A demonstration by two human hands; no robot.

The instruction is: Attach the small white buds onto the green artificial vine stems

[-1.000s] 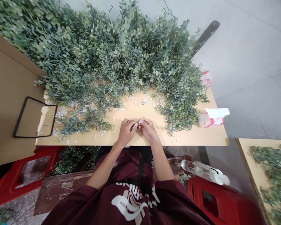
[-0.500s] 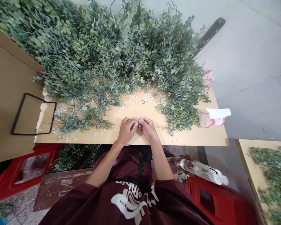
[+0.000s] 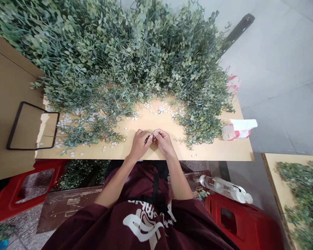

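Note:
My left hand (image 3: 140,144) and my right hand (image 3: 163,142) meet at the fingertips above the front middle of the table. Both are closed in a pinch. A thin dark thing (image 3: 146,139) shows between the fingers of the left one, too small to name. Whatever the right fingertips pinch is tiny, pale and mostly hidden. Small white round pieces (image 3: 163,109) lie scattered on the wooden table (image 3: 153,119) beyond my hands. To the left are loose green leafy sprigs (image 3: 86,133), with more white pieces around them.
A big heap of artificial greenery (image 3: 135,52) covers the table's back. A black wire frame (image 3: 13,128) stands at the left by a cardboard panel (image 3: 13,97). At the right edge is a tissue pack (image 3: 236,133). A clear bottle (image 3: 224,187) lies on a red stool (image 3: 242,218).
My hands stay together in nearly the same spot, with only slight finger movement. The whole view has shifted a little.

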